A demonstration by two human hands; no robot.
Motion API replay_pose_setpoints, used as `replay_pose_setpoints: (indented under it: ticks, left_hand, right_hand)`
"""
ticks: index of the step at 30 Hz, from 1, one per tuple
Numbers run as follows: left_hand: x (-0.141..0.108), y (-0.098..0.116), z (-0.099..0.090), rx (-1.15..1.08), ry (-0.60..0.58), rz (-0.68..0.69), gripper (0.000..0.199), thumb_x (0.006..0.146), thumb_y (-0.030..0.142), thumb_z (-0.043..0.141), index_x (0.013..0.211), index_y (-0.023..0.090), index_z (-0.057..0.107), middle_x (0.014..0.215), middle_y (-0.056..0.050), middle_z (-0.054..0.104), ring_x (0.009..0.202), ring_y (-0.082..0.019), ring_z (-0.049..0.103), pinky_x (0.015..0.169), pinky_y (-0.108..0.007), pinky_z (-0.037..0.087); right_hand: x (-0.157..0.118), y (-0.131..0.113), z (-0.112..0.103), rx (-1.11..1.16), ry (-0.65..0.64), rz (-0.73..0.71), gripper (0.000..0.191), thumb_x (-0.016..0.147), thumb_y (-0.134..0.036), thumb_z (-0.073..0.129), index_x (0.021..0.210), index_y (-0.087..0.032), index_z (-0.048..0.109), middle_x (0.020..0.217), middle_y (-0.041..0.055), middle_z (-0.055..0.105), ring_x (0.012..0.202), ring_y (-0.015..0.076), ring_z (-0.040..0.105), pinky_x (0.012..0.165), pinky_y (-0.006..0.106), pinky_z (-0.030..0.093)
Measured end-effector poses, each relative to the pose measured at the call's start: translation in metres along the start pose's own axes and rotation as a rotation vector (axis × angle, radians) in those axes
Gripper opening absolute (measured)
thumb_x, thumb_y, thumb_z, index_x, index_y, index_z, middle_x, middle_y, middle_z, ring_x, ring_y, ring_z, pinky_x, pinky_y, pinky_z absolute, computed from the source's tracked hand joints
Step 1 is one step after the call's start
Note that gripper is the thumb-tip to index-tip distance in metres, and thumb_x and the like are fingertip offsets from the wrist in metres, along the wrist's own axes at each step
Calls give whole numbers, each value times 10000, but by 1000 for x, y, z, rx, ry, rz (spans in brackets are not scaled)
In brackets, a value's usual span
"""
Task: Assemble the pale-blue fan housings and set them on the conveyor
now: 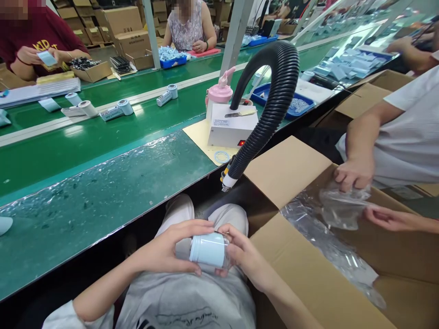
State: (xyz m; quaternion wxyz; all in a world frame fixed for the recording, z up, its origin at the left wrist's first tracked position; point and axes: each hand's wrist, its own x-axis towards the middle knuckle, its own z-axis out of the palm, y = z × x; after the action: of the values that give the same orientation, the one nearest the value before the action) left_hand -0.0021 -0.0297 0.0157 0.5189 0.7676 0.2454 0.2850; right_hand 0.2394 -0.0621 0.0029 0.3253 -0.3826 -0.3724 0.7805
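A light blue cylindrical item [209, 250] in what looks like clear plastic lies sideways above my lap. My left hand [171, 249] grips its left end, fingers over the top and thumb below. Around its right end are the fingers of my right hand [242, 256]. A grey part shows at the left end, partly behind my left hand. Beyond my knees, the nozzle of a black corrugated hose [279, 91] hangs near the table edge, clear of both hands. The hose arches up from a white box [233, 125] with a lit red switch.
A green table [103, 183] runs along the front, with a conveyor carrying small fans [116, 109] behind it. At my right stands an open cardboard box [318, 274], where another person's hands [356, 173] hold clear plastic. A pink bottle [220, 93] stands behind the white box. More people sit across.
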Motion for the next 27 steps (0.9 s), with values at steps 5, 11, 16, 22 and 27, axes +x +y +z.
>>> replay_pose_setpoints:
  ticks: [5, 11, 16, 22, 27]
  left_hand:
    - [-1, -1, 0, -3, -14, -24, 779, 781, 359, 866, 1483, 335, 527, 1520, -124, 575, 1407, -335, 538, 1174, -506, 428]
    - [-2, -2, 0, -16, -8, -6, 753, 781, 336, 866, 1462, 345, 544, 1507, -120, 585, 1389, -335, 556, 1155, -505, 444]
    - [-1, -1, 1, -41, 2, 7, 645, 805, 347, 845, 1400, 330, 598, 1462, -123, 606, 1319, -319, 607, 1117, -478, 473]
    - [0, 4, 6, -93, 31, -134, 611, 796, 356, 840, 1357, 265, 615, 1402, -144, 616, 1310, -324, 581, 1053, -443, 522]
    - [-2, 9, 7, -221, 99, -309, 635, 800, 402, 822, 1368, 240, 589, 1364, -133, 604, 1211, -296, 618, 964, -388, 575]
  right_hand:
    - [3, 9, 1, 72, -31, 123, 703, 735, -830, 696, 976, -202, 490, 605, -24, 665, 453, 143, 658, 397, 171, 468]
    - [4, 8, 5, 205, -35, 228, 727, 707, -841, 710, 987, -186, 565, 586, -20, 671, 400, 127, 622, 340, 150, 385]
    - [4, 8, 8, 242, -76, 292, 750, 782, -852, 615, 828, -106, 681, 572, 54, 686, 361, 83, 562, 313, 132, 320]
    - [4, 11, 7, 170, -137, 286, 876, 806, -944, 412, 854, -114, 687, 622, 53, 664, 379, 72, 534, 330, 130, 337]
    - [-3, 12, -4, -281, -11, -101, 881, 853, -908, 393, 1288, -171, 600, 1077, 149, 711, 760, 211, 705, 593, 289, 589]
